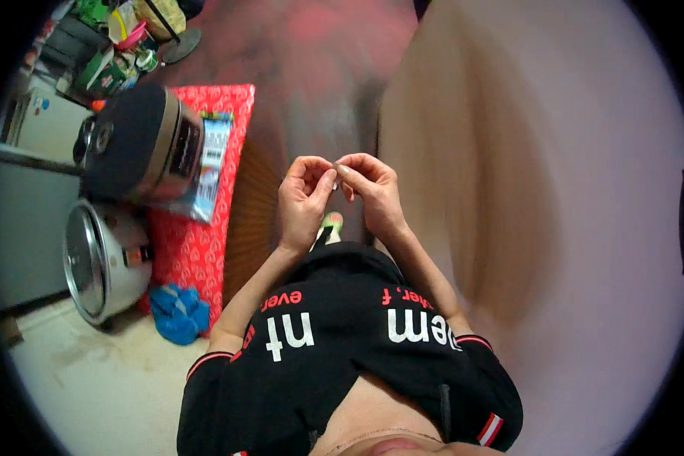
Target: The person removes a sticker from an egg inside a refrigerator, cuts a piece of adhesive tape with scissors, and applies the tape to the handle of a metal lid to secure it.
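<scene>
In front of my body, my left hand point(304, 204) and my right hand point(378, 194) meet with thumbs and forefingers pinched at the tips. A tiny whitish bit point(335, 185) shows just below where the fingertips come together. It is too small to name, and the fingers hide most of whatever is between them. The other fingers of both hands are curled inward. Both hands are in the air, above the dark floor.
On the left, a red patterned cloth point(239, 121) covers a table bearing a dark rice cooker point(133, 140) and a flat blue package point(214, 156). Nearby are a white rice cooker point(118, 262) and a blue bundle point(178, 313). A brown surface point(463, 152) and pale wall point(608, 190) stand right.
</scene>
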